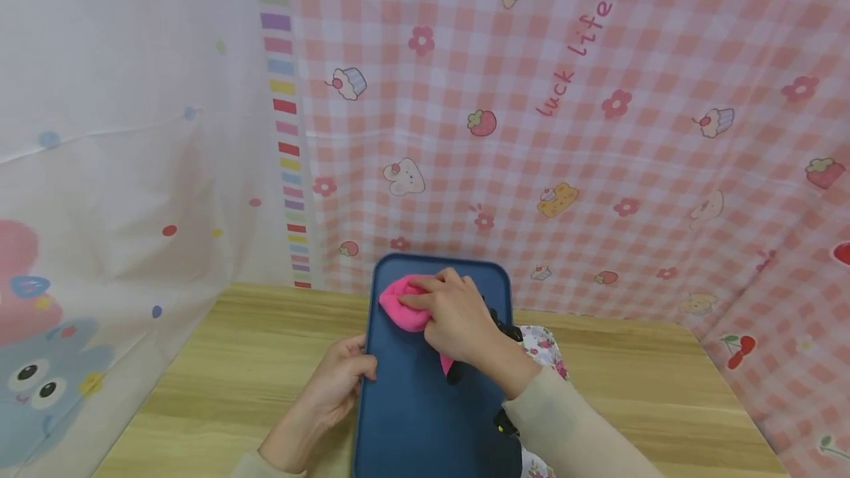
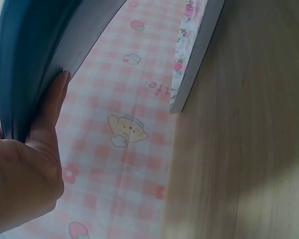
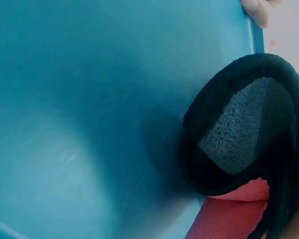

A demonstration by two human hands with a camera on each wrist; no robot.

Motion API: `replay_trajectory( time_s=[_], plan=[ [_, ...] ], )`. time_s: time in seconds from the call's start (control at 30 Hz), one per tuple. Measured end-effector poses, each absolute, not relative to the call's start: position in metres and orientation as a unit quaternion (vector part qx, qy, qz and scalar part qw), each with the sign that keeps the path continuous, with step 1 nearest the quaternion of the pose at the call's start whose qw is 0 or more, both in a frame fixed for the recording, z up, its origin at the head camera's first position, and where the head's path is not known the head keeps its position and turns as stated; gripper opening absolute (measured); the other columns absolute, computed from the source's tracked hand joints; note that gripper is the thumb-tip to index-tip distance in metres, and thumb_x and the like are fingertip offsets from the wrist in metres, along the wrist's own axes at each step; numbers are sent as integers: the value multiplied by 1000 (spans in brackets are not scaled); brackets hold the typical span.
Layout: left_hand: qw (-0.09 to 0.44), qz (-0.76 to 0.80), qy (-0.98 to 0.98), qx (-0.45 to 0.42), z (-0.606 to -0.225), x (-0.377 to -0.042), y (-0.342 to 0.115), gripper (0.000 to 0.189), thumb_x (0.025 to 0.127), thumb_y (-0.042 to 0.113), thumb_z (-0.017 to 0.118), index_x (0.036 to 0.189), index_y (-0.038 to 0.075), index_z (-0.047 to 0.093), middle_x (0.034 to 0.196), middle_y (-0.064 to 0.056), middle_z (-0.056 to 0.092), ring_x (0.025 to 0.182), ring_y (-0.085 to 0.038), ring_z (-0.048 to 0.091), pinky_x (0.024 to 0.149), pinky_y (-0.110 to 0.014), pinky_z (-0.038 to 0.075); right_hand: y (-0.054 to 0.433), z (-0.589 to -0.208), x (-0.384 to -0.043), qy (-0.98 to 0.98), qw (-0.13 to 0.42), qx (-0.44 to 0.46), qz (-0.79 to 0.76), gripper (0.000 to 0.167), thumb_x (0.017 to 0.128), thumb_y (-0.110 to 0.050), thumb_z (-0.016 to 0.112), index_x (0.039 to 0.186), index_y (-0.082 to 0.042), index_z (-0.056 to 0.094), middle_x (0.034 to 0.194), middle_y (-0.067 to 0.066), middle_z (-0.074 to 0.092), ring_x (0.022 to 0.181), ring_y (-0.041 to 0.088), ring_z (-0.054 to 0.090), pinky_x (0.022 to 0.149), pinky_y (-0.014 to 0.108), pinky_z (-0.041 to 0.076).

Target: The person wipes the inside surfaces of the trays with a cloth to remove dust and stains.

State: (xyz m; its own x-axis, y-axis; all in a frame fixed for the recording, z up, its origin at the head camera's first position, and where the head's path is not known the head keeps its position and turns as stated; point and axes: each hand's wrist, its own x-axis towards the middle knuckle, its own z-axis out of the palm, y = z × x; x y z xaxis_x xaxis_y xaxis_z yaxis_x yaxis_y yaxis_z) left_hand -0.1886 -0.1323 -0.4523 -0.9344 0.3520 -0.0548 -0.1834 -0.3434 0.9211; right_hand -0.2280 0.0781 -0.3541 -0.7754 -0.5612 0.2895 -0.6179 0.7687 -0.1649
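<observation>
A dark blue tray (image 1: 432, 426) with a raised rim is propped up at a tilt in the head view. My left hand (image 1: 335, 382) grips its left edge, thumb on the front and fingers behind; the left wrist view shows that hand (image 2: 25, 174) around the tray's rim (image 2: 27, 55). Against the tray's upper face, my right hand (image 1: 461, 319) holds a bunched bright pink cloth (image 1: 401, 310). In the right wrist view, the folded cloth (image 3: 244, 124) shows black edging and a grey fuzzy side close to the tray's surface (image 3: 79, 99). Some right fingers are hidden.
Behind the tray's right side lies a floral-patterned flat board (image 1: 543, 345), its pale edge seen in the left wrist view. Small black items (image 1: 506, 423) show near the right wrist, their kind unclear. The wooden table (image 1: 637, 375) meets a pink checked curtain (image 1: 451, 161).
</observation>
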Motion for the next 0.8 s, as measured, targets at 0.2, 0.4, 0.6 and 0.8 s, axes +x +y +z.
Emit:
replay_trajectory(
  time_s=[0.2,0.4,0.6,0.8],
  plan=[
    [162,815,551,75,-452,-189,-132,72,72,-13,47,144,-17,46,100,-8,76,82,-14,72,68,-27,59,95,-353,-229,-938,118,305,113,54,85,2,56,129,-21,77,141,5,66,117,30,56,88,46,45],
    [152,812,560,61,-450,-189,-133,73,71,-13,48,144,-18,45,106,-10,76,85,-16,73,69,-27,60,112,-351,-230,-945,124,287,93,51,85,0,57,128,-20,77,140,7,67,118,32,56,93,51,46],
    [149,811,563,51,-449,-189,-134,76,72,-12,48,147,-17,42,110,-12,75,84,-16,73,68,-27,59,126,-354,-231,-954,126,258,83,51,85,1,56,128,-18,77,140,10,66,117,34,56,95,51,49],
    [146,814,561,45,-448,-188,-135,79,72,-12,48,151,-15,40,108,-12,75,82,-15,72,67,-26,59,139,-358,-231,-962,123,222,103,53,84,2,55,130,-12,75,138,15,66,119,38,55,100,54,46]
  ],
)
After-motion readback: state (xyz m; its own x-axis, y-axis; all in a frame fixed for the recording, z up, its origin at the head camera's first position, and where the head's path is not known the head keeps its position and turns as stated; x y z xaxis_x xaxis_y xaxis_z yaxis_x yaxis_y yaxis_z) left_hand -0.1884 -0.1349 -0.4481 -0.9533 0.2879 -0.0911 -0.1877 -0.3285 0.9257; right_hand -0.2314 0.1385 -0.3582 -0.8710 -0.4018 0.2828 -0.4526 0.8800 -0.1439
